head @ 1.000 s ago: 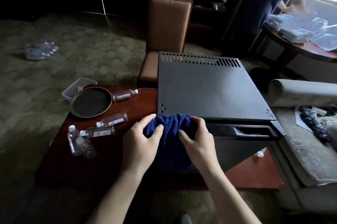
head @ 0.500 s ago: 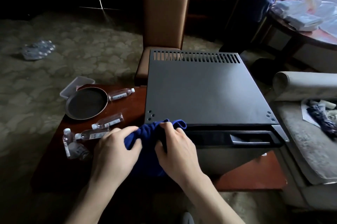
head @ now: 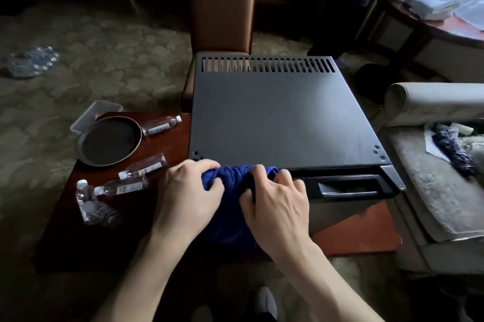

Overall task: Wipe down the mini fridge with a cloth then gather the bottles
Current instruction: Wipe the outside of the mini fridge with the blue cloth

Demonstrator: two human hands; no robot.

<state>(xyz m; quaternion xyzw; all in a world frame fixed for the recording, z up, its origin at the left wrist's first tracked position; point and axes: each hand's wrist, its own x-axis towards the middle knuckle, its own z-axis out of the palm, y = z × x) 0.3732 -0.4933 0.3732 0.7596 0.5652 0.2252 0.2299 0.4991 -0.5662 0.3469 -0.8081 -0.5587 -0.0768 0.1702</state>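
At the front top edge of the mini fridge [head: 277,117], the blue cloth [head: 233,190] hangs bunched, gripped by the left hand [head: 188,198] and right hand [head: 277,204]. Beside it on the wooden table [head: 167,143] lie bottles [head: 142,166] and a round tray [head: 108,139].

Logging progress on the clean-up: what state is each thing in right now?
Blue cloth: bunched, draped over the fridge's front edge, gripped by both hands.
Left hand: gripping the cloth.
Right hand: gripping the cloth.
Black mini fridge: door closed.
Clear plastic bottles: scattered, lying down.
Round dark tray: empty.
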